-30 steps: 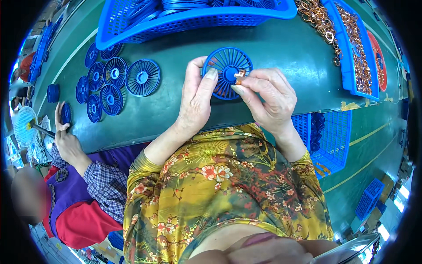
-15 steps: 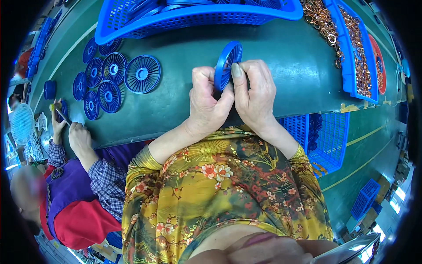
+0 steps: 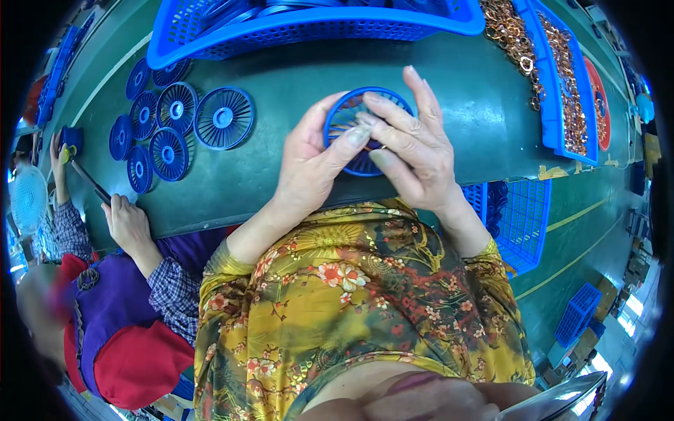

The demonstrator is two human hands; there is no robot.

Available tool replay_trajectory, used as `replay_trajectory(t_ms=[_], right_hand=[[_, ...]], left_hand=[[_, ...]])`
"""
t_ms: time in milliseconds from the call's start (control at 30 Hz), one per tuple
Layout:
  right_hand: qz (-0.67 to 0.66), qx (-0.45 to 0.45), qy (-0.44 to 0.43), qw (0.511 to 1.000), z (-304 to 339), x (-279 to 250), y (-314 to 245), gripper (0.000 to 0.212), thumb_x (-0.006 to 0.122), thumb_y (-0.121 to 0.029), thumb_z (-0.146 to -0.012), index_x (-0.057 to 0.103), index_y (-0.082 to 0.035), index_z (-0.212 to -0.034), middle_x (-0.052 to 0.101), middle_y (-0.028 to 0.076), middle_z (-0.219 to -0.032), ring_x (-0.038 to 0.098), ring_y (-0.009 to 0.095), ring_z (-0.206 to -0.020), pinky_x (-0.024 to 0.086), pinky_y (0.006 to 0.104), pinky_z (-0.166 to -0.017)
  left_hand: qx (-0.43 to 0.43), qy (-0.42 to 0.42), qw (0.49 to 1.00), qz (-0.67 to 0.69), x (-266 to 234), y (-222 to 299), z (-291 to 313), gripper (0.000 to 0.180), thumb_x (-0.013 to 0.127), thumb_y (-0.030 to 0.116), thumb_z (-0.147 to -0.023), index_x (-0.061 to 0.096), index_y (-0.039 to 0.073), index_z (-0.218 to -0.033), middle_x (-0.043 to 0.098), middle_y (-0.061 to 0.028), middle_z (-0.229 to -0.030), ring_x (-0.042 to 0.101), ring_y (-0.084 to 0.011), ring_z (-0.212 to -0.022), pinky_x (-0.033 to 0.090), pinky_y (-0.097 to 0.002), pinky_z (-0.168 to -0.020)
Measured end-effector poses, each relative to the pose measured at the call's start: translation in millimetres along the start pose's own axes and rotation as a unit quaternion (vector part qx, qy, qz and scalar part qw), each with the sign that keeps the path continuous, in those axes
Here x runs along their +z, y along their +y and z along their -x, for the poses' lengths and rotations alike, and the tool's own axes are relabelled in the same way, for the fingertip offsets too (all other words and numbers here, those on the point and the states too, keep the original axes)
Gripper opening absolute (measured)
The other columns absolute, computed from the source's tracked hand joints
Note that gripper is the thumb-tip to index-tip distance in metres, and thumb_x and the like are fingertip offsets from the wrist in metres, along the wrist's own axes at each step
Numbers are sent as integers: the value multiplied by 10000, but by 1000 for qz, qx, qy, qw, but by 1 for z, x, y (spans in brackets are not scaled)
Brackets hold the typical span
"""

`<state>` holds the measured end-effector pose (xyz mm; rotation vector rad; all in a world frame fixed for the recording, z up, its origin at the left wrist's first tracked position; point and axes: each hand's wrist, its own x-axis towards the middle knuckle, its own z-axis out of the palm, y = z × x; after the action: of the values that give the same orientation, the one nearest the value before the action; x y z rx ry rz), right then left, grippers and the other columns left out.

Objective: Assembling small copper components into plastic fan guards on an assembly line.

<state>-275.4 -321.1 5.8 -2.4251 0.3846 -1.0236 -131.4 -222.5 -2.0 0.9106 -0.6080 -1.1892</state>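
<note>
We have a round blue plastic wheel with thin spokes [image 3: 359, 168] raised between our hands, over the dark green tabletop [image 3: 267, 186]; the step in hand looks like work at its centre. Our left hand [image 3: 307, 160] grips the wheel's left side, thumb laid over the face. Our right hand [image 3: 419, 153] reaches across from the right, fingers partly spread, index finger raised; the fingertips hide the hub, so we cannot tell whether they pinch anything. The next move, we judge, calls for a steady left grip and a clearer sight of the hub, which our own fingers block.

Left of our hands lie similar blue spoked wheels [image 3: 242, 116]; farther left, a co-worker's hand [image 3: 130, 228] holds a slim dark tool [image 3: 90, 179]. Straight ahead, a perforated blue plastic basket [image 3: 316, 34] could limit reach. Off to our right are loose coppery pieces [image 3: 514, 35] and a long blue plastic tray [image 3: 554, 116].
</note>
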Motion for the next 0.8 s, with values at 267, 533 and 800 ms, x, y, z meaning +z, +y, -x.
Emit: replay_trajectory(t_ms=[267,533,800], right_hand=[[-234,-189,33,953,-35,-33,-44,166,635,-124,-756,684,-75,-907,663,48,-981,633,231,-857,497,401,-780],[-409,-237,24,881,-50,-51,-65,110,593,-176,-760,591,-66,-769,643,62,-858,605,226,-665,478,314,-569],[-398,-207,73,891,-56,-79,-52,82,591,-110,-858,649,-57,-833,667,101,-909,643,227,-752,510,269,-590]], left_hand=[[292,80,813,-497,-35,-3,1,400,695,8,-817,565,-13,-1194,675,-178,-1048,688,-261,-880,532,-328,-785],[196,98,624,-750,-55,1,4,477,586,15,-850,504,89,-1314,509,-185,-1340,474,-345,-1245,324,-498,-1050],[104,172,540,-817,-58,7,5,494,549,330,-934,439,165,-1386,401,-206,-1436,353,-343,-1349,175,-611,-1081]])
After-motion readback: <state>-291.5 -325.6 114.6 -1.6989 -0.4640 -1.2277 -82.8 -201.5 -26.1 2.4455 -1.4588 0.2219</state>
